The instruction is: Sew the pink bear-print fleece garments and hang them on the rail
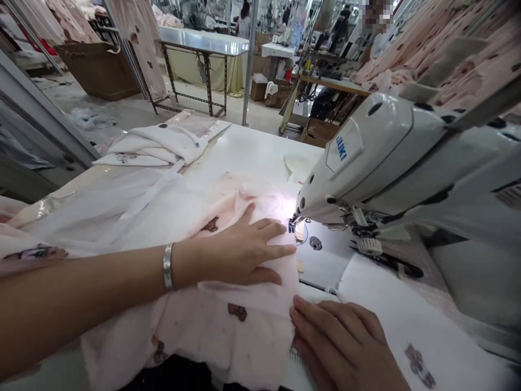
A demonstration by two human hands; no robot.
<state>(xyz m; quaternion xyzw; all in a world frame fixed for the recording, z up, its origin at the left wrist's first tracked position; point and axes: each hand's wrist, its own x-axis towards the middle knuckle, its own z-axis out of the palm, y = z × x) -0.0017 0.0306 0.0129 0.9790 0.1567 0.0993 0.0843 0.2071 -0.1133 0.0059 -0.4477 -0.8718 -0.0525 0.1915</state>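
My left hand (240, 255), with a silver bangle (167, 266) on its wrist, lies flat on a pale pink printed fabric (228, 331), fingers spread and tips close to the presser foot (293, 224) of a white JUKI sewing machine (350, 157). My right hand (342, 342) curls over the fabric's near edge, its thumb hidden. The fabric runs under the presser foot, and the needle is hidden in glare. Beside my right hand lies a white printed fabric piece (407, 326).
Folded white fabric (154, 146) lies on the white sewing table (260, 152) at the back left. Black-handled scissors (394, 266) lie right of the needle plate (313, 243). Pink garments (448, 65) hang at upper right. Beyond stand a metal-framed table (203, 43), cardboard boxes and a co-worker (376, 27).
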